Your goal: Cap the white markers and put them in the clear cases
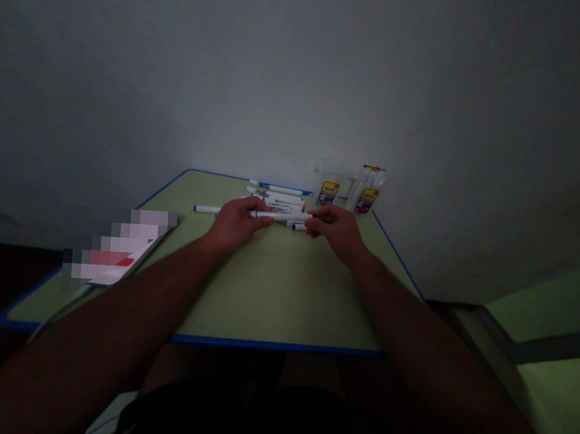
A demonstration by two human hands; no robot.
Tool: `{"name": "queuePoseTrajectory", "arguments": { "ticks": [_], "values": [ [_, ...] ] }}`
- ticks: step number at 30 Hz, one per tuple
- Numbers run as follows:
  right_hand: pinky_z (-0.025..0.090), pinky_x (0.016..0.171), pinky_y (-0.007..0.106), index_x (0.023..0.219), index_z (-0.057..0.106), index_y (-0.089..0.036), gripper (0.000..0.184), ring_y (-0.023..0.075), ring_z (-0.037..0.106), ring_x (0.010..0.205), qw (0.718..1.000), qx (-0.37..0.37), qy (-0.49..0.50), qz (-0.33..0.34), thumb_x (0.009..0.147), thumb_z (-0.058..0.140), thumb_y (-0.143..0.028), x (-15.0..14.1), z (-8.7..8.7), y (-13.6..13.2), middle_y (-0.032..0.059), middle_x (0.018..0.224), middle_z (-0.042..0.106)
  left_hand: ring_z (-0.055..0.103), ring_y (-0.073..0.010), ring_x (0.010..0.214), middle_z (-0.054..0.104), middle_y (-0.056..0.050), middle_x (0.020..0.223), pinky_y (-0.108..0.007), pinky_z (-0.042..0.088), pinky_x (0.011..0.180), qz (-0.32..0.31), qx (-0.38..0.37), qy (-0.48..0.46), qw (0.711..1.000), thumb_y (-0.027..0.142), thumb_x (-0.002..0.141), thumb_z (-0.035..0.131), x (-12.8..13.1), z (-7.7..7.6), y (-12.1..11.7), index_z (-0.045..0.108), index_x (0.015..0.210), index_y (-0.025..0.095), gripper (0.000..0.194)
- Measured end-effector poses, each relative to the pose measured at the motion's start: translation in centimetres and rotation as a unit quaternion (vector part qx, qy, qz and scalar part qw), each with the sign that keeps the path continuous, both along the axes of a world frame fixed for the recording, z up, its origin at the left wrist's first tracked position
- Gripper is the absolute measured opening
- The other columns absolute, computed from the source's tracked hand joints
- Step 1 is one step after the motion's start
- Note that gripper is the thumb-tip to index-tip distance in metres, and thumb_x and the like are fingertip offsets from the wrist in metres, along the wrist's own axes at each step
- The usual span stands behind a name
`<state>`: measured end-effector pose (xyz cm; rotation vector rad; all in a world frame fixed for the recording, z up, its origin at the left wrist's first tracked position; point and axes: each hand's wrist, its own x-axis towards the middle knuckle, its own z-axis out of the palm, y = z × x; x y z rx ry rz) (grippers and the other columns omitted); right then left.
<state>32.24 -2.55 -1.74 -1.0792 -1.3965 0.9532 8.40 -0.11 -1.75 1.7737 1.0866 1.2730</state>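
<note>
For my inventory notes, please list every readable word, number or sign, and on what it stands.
No text can be read:
Left clear case's label: print too small.
Right clear case's label: print too small.
Held white marker: none readable.
Loose markers: none readable.
Pixelated object: unreadable.

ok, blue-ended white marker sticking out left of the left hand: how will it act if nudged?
The marker is likely to roll: slim, round-looking barrel on a flat table. Probably stiff, since the visible part looks straight. Likely light, being thin; the left hand hides the rest.
</note>
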Motion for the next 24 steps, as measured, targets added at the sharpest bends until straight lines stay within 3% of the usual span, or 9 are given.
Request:
{"name": "queuePoseTrajectory", "arguments": {
  "ticks": [8,14,20,24],
  "values": [
    [0.056,0.058,0.029,0.082,0.070,-0.019,0.036,0.0139,0.066,0.057,1.000,-0.005,0.002,-0.017,0.059,0.088,-0.040,0.2,-0.3,0.4,0.0009,0.066,0.071,0.065,-0.0214,0.085,0.074,-0.005,0.087,-0.040,0.051,0.087,0.001,-0.012,-0.020,1.000,0.023,0.064,0.085,0.3,-0.4,0.4,0.074,0.079,0.018,0.020],
    [0.054,0.054,0.027,0.085,0.069,-0.018,0.034,0.0132,0.064,0.056,0.999,-0.022,0.007,-0.041,0.061,0.086,-0.034,0.8,-0.6,1.0,0.0012,0.066,0.070,0.068,-0.0176,0.079,0.072,-0.002,0.089,-0.034,0.056,0.076,-0.016,-0.058,-0.183,0.981,0.012,0.052,0.088,0.6,0.1,0.1,0.066,0.088,0.017,0.043],
    [0.051,0.050,0.024,0.081,0.069,-0.018,0.025,0.0128,0.064,0.054,0.997,-0.045,-0.056,-0.009,0.062,0.083,-0.027,0.4,-0.9,0.7,0.0010,0.062,0.070,0.071,-0.0189,0.076,0.074,-0.004,0.081,-0.040,0.059,0.084,-0.071,-0.105,-0.263,0.956,0.020,0.056,0.090,0.9,0.4,-0.2,0.070,0.087,0.015,0.037],
    [0.050,0.050,0.024,0.080,0.070,-0.017,0.022,0.0117,0.062,0.052,0.995,-0.046,-0.086,0.017,0.065,0.082,-0.027,-0.2,-0.6,0.2,0.0011,0.061,0.070,0.071,-0.0193,0.080,0.076,-0.007,0.086,-0.040,0.059,0.087,-0.091,-0.138,-0.279,0.946,0.020,0.059,0.091,1.2,0.5,-0.5,0.075,0.087,0.013,0.033]
  ]
}}
